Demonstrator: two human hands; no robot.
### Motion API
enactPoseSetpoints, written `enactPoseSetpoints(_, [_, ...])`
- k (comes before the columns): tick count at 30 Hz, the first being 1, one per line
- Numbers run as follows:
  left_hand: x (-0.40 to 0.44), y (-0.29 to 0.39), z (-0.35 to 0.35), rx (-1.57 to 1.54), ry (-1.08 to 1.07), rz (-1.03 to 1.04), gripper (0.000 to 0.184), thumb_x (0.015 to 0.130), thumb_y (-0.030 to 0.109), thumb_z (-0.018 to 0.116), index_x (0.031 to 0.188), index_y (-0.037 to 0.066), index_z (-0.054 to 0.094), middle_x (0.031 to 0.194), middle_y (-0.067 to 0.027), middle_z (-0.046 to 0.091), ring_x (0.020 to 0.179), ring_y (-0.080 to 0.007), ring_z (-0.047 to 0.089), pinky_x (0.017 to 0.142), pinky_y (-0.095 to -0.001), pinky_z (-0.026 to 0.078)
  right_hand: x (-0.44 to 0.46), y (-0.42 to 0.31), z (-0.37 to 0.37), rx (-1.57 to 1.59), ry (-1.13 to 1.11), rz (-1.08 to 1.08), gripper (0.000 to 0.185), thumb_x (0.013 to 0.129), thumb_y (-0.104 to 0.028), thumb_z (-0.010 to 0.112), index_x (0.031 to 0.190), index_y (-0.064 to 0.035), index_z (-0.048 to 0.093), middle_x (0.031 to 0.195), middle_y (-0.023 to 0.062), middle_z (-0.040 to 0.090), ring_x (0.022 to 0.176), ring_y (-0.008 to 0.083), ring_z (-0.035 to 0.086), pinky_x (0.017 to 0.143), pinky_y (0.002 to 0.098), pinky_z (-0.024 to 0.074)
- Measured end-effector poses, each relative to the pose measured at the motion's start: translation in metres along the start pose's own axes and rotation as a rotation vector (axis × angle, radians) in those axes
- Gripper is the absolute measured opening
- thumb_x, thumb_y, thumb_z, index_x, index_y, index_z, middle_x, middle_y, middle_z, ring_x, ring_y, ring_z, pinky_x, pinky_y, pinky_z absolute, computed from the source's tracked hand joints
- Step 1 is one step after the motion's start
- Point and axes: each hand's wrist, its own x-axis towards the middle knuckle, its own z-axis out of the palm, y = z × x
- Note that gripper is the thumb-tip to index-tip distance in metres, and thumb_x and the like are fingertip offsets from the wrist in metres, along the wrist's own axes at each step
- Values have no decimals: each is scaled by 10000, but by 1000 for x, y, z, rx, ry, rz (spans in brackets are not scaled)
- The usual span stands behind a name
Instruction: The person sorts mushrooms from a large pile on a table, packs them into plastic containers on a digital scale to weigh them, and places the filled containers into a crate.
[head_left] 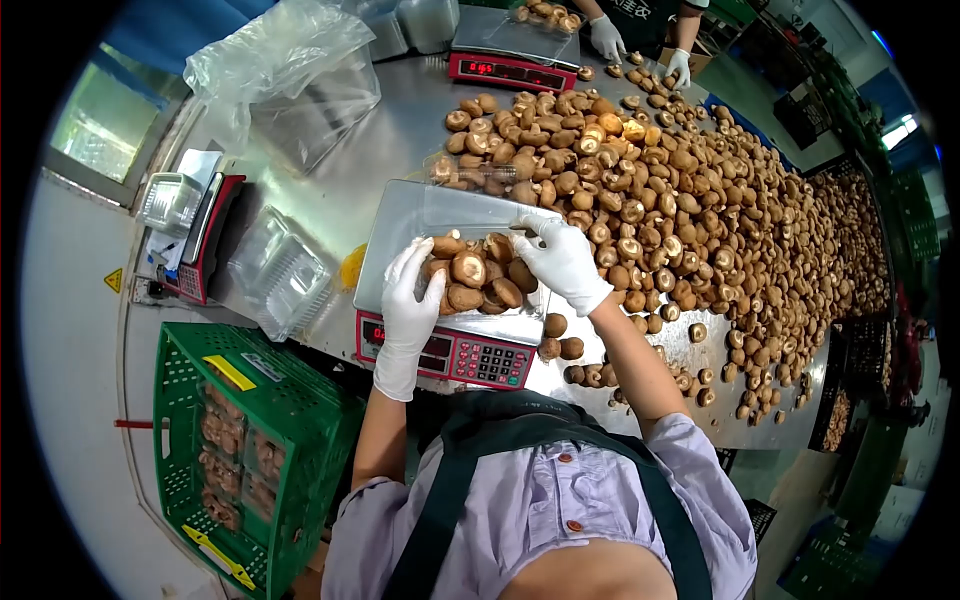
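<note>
Brown shiitake mushrooms (pixel 468 268) fill a clear plastic box (pixel 538 318), whose open lid seems to lie behind it on a scale (pixel 378 258) with a red keypad front. My left hand (pixel 405 310), in a white glove, wraps the box's left side, its thumb and fingers against the mushrooms. Over the right rear corner reaches my gloved right hand (pixel 565 262), fingers apart and bent toward the mushrooms. Its fingertips touch the pile or the box edge; which one, I cannot tell. Loose mushrooms (pixel 562 348) lie right of the scale.
A large mushroom heap (pixel 700 210) spreads along the metal table's right side. Empty clear boxes (pixel 285 275) and a second scale (pixel 208 235) stand left. A green crate (pixel 265 385) with packed boxes sits below. Across the table, a co-worker's gloved hands (pixel 607 38) are beside another scale (pixel 512 72).
</note>
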Motion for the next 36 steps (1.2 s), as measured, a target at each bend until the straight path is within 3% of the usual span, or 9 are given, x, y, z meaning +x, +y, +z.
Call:
enactPoseSetpoints(9, [7, 0, 1, -22, 2, 34, 367, 811, 32, 606, 1178, 40, 602, 1236, -158, 566, 1175, -296, 502, 1017, -383, 384, 18, 11, 29, -371, -193, -22, 362, 764, -350, 683, 981, -62, 651, 653, 102, 637, 646, 268, 653, 583, 367, 524])
enactPoseSetpoints(17, [11, -18, -28, -15, 97, -103, 325, 811, 0, 610, 1135, 12, 616, 1192, -138, 602, 1151, -279, 549, 988, -360, 420, -34, 50, -53, 410, 224, 429, 276, 887, -246, 605, 1092, -68, 657, 1038, 60, 674, 873, 127, 638, 757, 242, 514])
enactPoseSetpoints(22, [20, -39, -47, -132, 187, -249, 294, 835, 11, 602, 1129, 2, 621, 1181, -149, 610, 1120, -262, 571, 968, -335, 430, -147, 127, -117, 916, 691, 785, 446, 954, -231, 423, 1309, 37, 454, 1252, 152, 566, 1152, 242, 546, 1030, 342, 421])
enactPoseSetpoints(23, [22, -47, -50, -150, 198, -257, 279, 845, 15, 596, 1122, 0, 624, 1176, -149, 612, 1118, -250, 572, 968, -325, 429, -198, 178, -129, 10, 382, 507, 456, 955, -254, 436, 1329, 6, 451, 1287, 139, 546, 1151, 240, 531, 998, 333, 431])
enactPoseSetpoints(25, [25, -53, -57, -165, 210, -249, 271, 849, 23, 596, 1117, 0, 627, 1170, -145, 615, 1111, -246, 576, 969, -326, 430, -265, 193, -155, 976, 943, 806, 410, 962, -241, 434, 1300, -19, 500, 1309, 120, 533, 1121, 211, 529, 937, 313, 449])
enactPoseSetpoints(29, [28, -55, -63, -125, 164, -260, 255, 858, 46, 600, 1106, -1, 636, 1156, -131, 623, 1106, -227, 579, 966, -322, 433, -487, 321, -214, 1072, 1455, 837, 428, 971, -225, 412, 1355, -40, 443, 1352, 120, 501, 1162, 232, 504, 950, 325, 422])
enactPoseSetpoints(31, [28, -56, -58, -138, 141, -284, 252, 858, 49, 599, 1102, -1, 638, 1158, -130, 623, 1106, -222, 579, 966, -318, 431, -471, 244, -211, 1071, 1968, 896, 475, 976, -250, 388, 1388, -14, 377, 1447, 120, 395, 1292, 240, 417, 1020, 324, 375])
enactPoseSetpoints(34, [30, -59, -53, -148, 100, -311, 250, 858, 58, 595, 1098, 2, 639, 1165, -129, 623, 1109, -217, 577, 970, -312, 423, -545, 279, -218, 1234, 2105, 760, 523, 969, -267, 379, 1418, -4, 321, 1491, 120, 320, 1321, 243, 383, 1008, 339, 395])
enactPoseSetpoints(36, [32, -62, -44, -123, 48, -266, 261, 861, 75, 584, 1109, 7, 634, 1177, -131, 620, 1119, -223, 570, 980, -310, 407, -555, 290, -215, 1126, 1578, 1067, 515, 953, -276, 349, 1383, 4, 391, 1384, 154, 462, 1138, 243, 527, 789, 329, 483])
